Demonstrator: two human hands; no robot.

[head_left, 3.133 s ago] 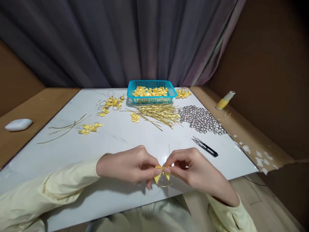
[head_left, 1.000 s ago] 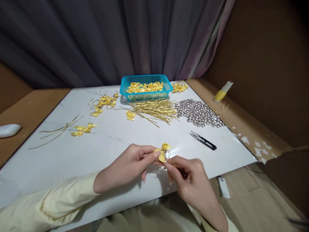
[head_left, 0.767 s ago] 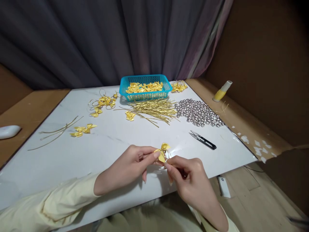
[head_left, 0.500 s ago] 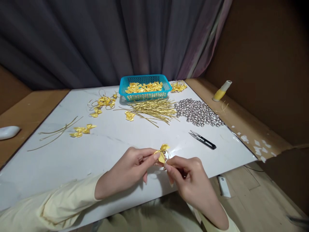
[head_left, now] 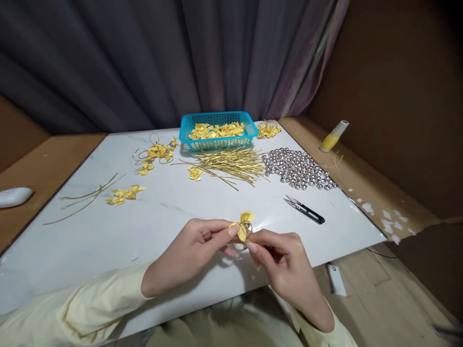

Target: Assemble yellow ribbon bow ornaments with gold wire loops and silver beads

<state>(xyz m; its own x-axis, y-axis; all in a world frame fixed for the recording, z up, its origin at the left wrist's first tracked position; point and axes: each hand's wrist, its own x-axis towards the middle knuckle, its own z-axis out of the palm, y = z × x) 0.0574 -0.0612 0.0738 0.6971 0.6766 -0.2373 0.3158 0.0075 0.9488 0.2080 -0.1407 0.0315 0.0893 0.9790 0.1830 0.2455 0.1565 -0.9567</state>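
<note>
My left hand (head_left: 197,243) pinches a small yellow ribbon bow (head_left: 243,223) between thumb and forefinger, just above the near part of the white board (head_left: 173,212). A silver bead and a thin gold wire loop sit at the bow's middle. My right hand (head_left: 280,258) is closed in a pinch right under the bow, its fingertips on the wire. Both sleeves are pale yellow.
A blue basket (head_left: 218,131) of yellow bows stands at the back. In front of it lie a bundle of gold wires (head_left: 235,165), a heap of silver beads (head_left: 297,168) and black thread snips (head_left: 304,209). Loose bows (head_left: 124,193) and wired bows (head_left: 156,153) lie left. A yellow thread spool (head_left: 333,137) lies right.
Since three seconds ago the bow has turned upward and the right hand has dropped beneath it. Over the last second both hands have shifted slightly up, still pinching the bow.
</note>
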